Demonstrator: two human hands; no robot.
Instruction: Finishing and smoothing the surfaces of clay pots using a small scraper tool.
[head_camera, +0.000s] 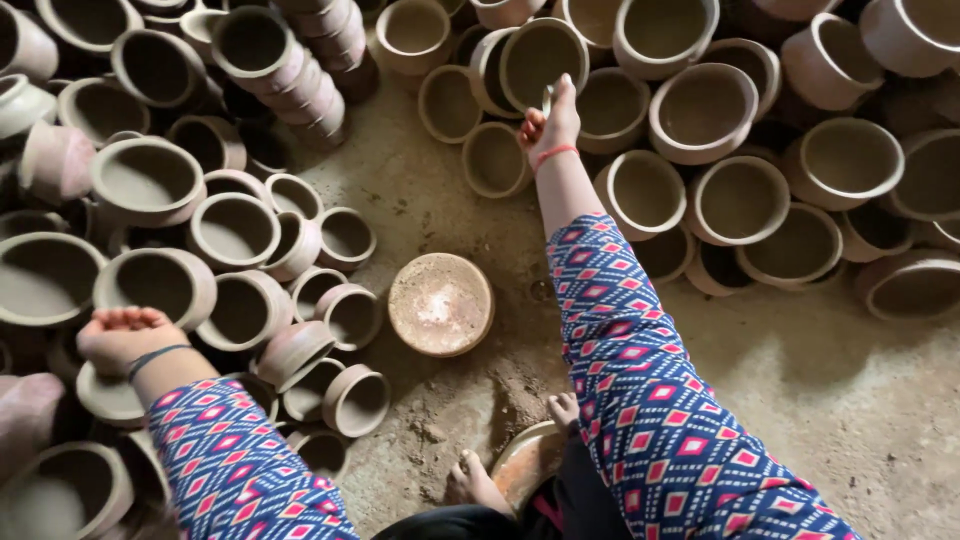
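Here right hand (552, 122) has its grip on an empty clay pot's (542, 62) rim; left hand (122, 334) released.

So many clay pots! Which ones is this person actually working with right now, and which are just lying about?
In hand:
- right hand gripping the rim of a tilted clay pot
- left hand, palm up, resting by a pot

Lying about:
- upturned round dish on the dirt floor
- stacked pots
- the other pots on both sides
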